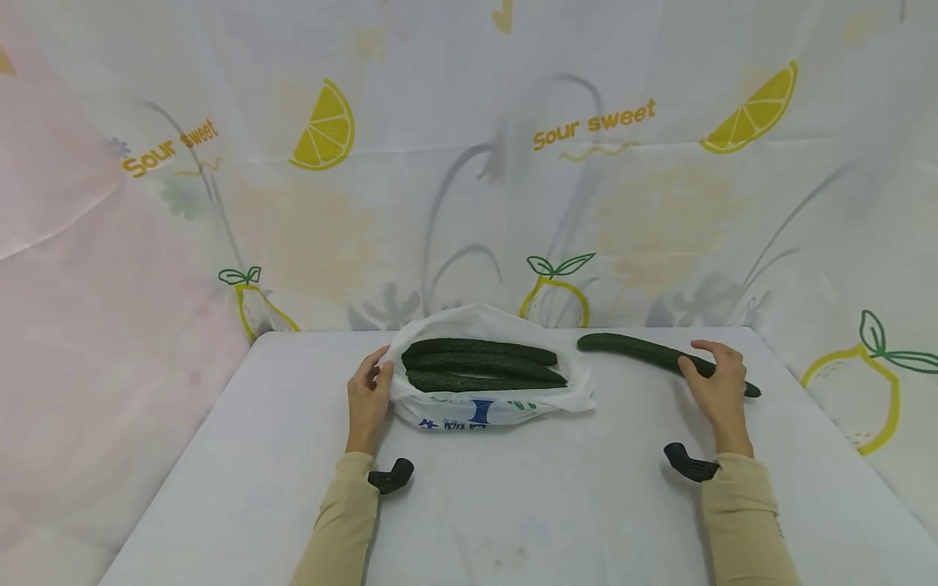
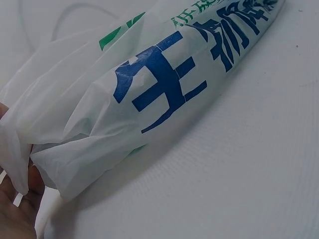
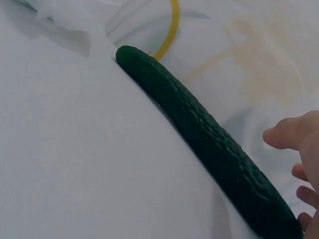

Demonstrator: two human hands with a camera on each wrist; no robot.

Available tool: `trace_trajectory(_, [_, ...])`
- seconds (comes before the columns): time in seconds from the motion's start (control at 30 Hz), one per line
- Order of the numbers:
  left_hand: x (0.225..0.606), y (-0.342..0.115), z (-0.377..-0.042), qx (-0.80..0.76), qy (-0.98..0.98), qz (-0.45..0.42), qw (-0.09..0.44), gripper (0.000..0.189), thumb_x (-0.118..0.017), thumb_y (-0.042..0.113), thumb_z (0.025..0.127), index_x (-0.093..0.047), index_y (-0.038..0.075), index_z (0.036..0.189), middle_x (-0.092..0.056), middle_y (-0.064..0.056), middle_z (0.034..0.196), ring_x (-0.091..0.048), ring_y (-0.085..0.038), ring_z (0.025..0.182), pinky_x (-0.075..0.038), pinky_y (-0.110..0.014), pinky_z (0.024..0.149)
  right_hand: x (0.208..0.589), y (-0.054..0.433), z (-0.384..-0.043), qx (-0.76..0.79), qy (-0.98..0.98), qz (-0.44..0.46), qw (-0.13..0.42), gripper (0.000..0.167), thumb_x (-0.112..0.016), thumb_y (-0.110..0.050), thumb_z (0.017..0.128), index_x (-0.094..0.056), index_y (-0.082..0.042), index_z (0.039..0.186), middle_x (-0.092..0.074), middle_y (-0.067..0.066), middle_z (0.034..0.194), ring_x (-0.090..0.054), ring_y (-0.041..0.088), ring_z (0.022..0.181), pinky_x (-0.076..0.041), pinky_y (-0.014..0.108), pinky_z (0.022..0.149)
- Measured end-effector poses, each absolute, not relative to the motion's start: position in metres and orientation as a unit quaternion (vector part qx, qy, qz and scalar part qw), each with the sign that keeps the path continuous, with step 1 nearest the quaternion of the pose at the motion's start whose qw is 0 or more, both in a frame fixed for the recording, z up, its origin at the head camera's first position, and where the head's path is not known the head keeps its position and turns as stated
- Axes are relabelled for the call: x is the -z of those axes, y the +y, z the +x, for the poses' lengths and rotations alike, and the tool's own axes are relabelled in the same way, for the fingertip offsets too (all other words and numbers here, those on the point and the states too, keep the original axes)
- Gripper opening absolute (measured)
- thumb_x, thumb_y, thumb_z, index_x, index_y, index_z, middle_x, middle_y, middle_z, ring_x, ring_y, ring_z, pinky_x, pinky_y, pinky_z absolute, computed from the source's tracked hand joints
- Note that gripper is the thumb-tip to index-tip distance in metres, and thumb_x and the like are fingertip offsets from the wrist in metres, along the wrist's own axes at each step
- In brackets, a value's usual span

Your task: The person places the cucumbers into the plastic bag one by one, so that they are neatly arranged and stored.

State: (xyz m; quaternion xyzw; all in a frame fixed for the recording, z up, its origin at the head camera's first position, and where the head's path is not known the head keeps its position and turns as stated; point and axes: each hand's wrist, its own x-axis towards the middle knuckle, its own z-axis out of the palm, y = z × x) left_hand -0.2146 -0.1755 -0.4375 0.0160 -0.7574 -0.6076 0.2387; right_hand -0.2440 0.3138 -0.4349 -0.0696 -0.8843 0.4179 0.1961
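Observation:
A white plastic bag (image 1: 506,415) with blue and green print lies on its side at the back of the table, its mouth gaping. Dark green cucumbers (image 1: 476,362) lie lengthwise inside it. My left hand (image 1: 369,403) holds the bag's left edge, with film between thumb and fingers in the left wrist view. To the right of the bag, a single long cucumber (image 1: 637,348) lies slantwise on the table. Over its right part hovers my right hand (image 1: 721,391), thumb and fingers spread apart. In the right wrist view a gap shows between the thumb and this cucumber (image 3: 199,129).
The table (image 1: 513,505) has a white cover. Behind it hangs a pale cloth (image 1: 440,203) printed with lemons and lettering. A black wrist mount (image 1: 392,476) sticks out from the left sleeve, and another black mount (image 1: 689,464) from the right one.

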Motion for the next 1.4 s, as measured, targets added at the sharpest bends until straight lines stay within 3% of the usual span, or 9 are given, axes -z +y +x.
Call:
trace_trajectory(0.1, [0.437, -0.175, -0.214, 0.604, -0.76, 0.015, 0.24, 0.032, -0.056, 0.007, 0.094, -0.059, -0.003, 0.124, -0.061, -0.022, 0.121, -0.05, -0.007, 0.08, -0.038, -0.01, 0.062, 0.438, 0.321, -0.241, -0.403, -0.889, -0.08, 0.201, 0.044, -0.054, -0.021, 0.093, -0.049, 0.0, 0.13, -0.029, 0.03, 0.145, -0.021, 0.053, 0.131, -0.013, 0.068, 0.098])
trace_trajectory(0.3, [0.438, -0.176, -0.214, 0.604, -0.759, 0.01, 0.242, 0.032, -0.056, 0.007, 0.094, -0.059, -0.002, 0.124, -0.061, -0.022, 0.12, -0.05, -0.004, 0.08, -0.038, -0.01, 0.063, 0.447, 0.333, -0.235, -0.389, -0.894, -0.096, 0.199, 0.045, -0.054, -0.023, 0.093, -0.049, 0.002, 0.13, -0.029, 0.031, 0.145, -0.02, 0.047, 0.136, 0.003, 0.065, 0.108])
trace_trajectory(0.4, [0.438, -0.176, -0.214, 0.607, -0.757, 0.009, 0.243, 0.032, -0.056, 0.007, 0.094, -0.059, -0.002, 0.124, -0.061, -0.022, 0.119, -0.05, -0.004, 0.079, -0.038, -0.01, 0.062, 0.451, 0.338, -0.233, -0.368, -0.904, -0.092, 0.197, 0.044, -0.054, -0.022, 0.093, -0.05, 0.002, 0.129, -0.037, 0.032, 0.14, -0.026, 0.047, 0.133, -0.004, 0.065, 0.107])
trace_trajectory(0.6, [0.438, -0.176, -0.215, 0.612, -0.753, 0.008, 0.241, 0.032, -0.056, 0.007, 0.094, -0.059, -0.002, 0.124, -0.061, -0.023, 0.119, -0.05, -0.004, 0.077, -0.038, -0.011, 0.061, 0.459, 0.346, -0.231, -0.336, -0.917, -0.09, 0.197, 0.045, -0.056, -0.026, 0.092, -0.051, -0.003, 0.13, -0.045, 0.035, 0.132, -0.037, 0.055, 0.119, -0.019, 0.064, 0.094])
trace_trajectory(1.2, [0.439, -0.176, -0.215, 0.599, -0.768, 0.021, 0.225, 0.032, -0.055, 0.01, 0.095, -0.059, 0.001, 0.126, -0.061, -0.02, 0.118, -0.045, -0.006, 0.081, -0.037, -0.012, 0.065, 0.465, 0.351, -0.231, -0.365, -0.905, -0.102, 0.195, 0.051, -0.061, -0.031, 0.091, -0.051, -0.003, 0.132, -0.043, 0.033, 0.135, -0.034, 0.054, 0.122, -0.016, 0.06, 0.092])
trace_trajectory(1.4, [0.437, -0.176, -0.214, 0.602, -0.766, 0.019, 0.224, 0.033, -0.055, 0.01, 0.095, -0.059, 0.001, 0.126, -0.06, -0.02, 0.121, -0.046, -0.007, 0.082, -0.037, -0.011, 0.066, 0.466, 0.351, -0.229, -0.402, -0.892, -0.096, 0.181, 0.056, -0.06, -0.034, 0.091, -0.048, -0.003, 0.136, -0.039, 0.029, 0.14, -0.029, 0.051, 0.127, -0.017, 0.062, 0.105])
